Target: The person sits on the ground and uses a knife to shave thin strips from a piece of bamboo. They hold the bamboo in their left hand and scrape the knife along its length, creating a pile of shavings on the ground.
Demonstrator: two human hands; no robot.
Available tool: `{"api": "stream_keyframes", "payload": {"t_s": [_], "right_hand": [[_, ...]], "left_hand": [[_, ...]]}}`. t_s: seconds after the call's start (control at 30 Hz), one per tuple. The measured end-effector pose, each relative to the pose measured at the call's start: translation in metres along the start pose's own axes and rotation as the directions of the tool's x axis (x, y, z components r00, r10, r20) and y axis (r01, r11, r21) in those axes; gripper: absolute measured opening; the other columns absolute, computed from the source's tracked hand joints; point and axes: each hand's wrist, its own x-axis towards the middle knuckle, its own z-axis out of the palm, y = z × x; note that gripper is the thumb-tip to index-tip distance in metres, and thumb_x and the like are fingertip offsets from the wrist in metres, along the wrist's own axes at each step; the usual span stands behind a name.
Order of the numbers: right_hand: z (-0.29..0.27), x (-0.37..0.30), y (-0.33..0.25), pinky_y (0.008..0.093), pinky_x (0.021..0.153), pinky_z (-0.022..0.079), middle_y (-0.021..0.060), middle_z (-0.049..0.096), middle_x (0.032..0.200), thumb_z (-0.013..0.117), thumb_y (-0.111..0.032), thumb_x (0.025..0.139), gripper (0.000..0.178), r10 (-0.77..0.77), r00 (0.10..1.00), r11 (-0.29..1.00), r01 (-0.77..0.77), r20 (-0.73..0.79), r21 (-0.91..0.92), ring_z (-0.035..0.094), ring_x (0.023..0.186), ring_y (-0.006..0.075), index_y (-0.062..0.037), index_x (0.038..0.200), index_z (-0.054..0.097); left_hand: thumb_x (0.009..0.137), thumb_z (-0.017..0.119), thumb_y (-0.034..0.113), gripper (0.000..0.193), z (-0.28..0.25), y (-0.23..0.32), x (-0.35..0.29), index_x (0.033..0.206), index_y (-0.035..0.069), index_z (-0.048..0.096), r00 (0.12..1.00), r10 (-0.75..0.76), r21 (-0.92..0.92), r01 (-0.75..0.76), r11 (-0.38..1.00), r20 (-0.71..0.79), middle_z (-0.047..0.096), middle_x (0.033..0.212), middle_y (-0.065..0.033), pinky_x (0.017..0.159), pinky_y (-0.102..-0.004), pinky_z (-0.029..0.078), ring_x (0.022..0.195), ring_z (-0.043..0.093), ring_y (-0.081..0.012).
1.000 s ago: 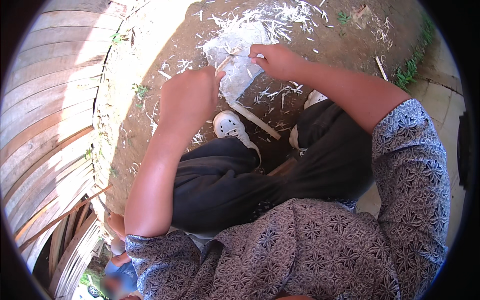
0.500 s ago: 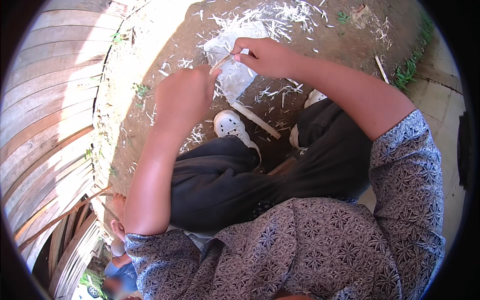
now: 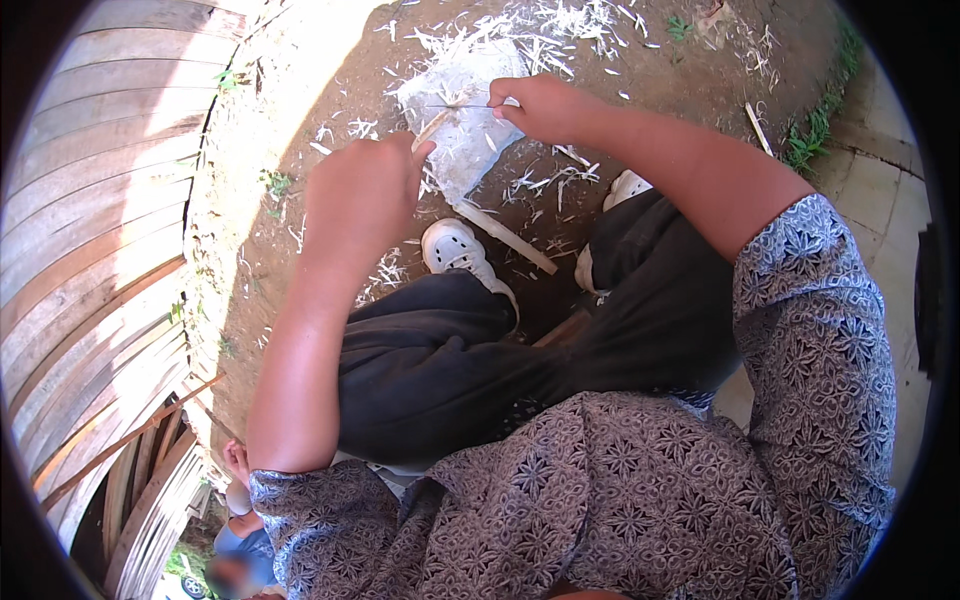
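Shavings [image 3: 590, 22] around slab [image 3: 474, 155], probably stone, under held stick [image 3: 431, 131]

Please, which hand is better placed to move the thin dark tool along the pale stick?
Probably the right hand: it holds the thin dark tool, close to the tip of the pale stick. The left hand is occupied, gripping that stick.
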Motion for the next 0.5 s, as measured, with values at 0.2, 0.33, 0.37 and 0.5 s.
{"api": "stream_keyframes", "payload": {"t_s": [0.2, 0.33, 0.37, 0.5], "right_hand": [[-0.006, 0.005, 0.035, 0.0458, 0.068, 0.05, 0.0145, 0.068, 0.08, 0.059, -0.023, 0.103, 0.017, 0.08, 0.996, 0.991, -0.082, -0.033, -0.101, 0.068, 0.076, 0.0301, -0.0122, 0.115, 0.064], [-0.018, -0.005, -0.044, 0.0416, 0.064, 0.048, 0.0122, 0.065, 0.076, 0.056, -0.02, 0.104, 0.023, 0.024, 0.998, 0.986, -0.015, -0.057, 0.165, 0.064, 0.07, 0.024, -0.0124, 0.125, 0.062], [-0.02, -0.012, -0.062, 0.0402, 0.063, 0.047, 0.0114, 0.064, 0.074, 0.056, -0.019, 0.104, 0.025, 0.004, 0.998, 0.972, 0.012, -0.067, 0.234, 0.062, 0.067, 0.0225, -0.0123, 0.127, 0.061], [-0.017, -0.036, -0.093, 0.0363, 0.059, 0.044, 0.0105, 0.061, 0.069, 0.057, -0.015, 0.103, 0.023, -0.125, 0.989, 0.933, 0.144, -0.08, 0.331, 0.057, 0.059, 0.0204, -0.0102, 0.125, 0.062]], "left_hand": [[0.107, 0.053, 0.036, 0.04, 0.004, -0.008, 0.001, 0.093, 0.004, 0.07, 1.0, -0.003, -0.003, 0.002, 1.0, -0.023, 0.068, 0.068, -0.0191, 0.065, -0.0509, 0.053, 0.068, 0.068, -0.04], [0.108, 0.051, 0.035, 0.039, 0.014, -0.018, 0.001, 0.092, 0.005, 0.071, 0.997, -0.075, -0.137, 0.07, 0.988, -0.033, 0.067, 0.062, -0.0115, 0.064, -0.0457, 0.053, 0.065, 0.069, -0.0338], [0.108, 0.051, 0.034, 0.039, 0.015, -0.017, 0.001, 0.092, 0.006, 0.071, 0.996, -0.079, -0.159, 0.073, 0.985, -0.035, 0.066, 0.061, -0.0099, 0.064, -0.0445, 0.053, 0.064, 0.069, -0.0325], [0.108, 0.05, 0.031, 0.036, 0.013, -0.012, 0.002, 0.092, 0.006, 0.071, 0.996, -0.093, -0.267, 0.092, 0.959, 0.01, 0.066, 0.06, -0.0075, 0.064, -0.0422, 0.052, 0.063, 0.069, -0.0296]]}}
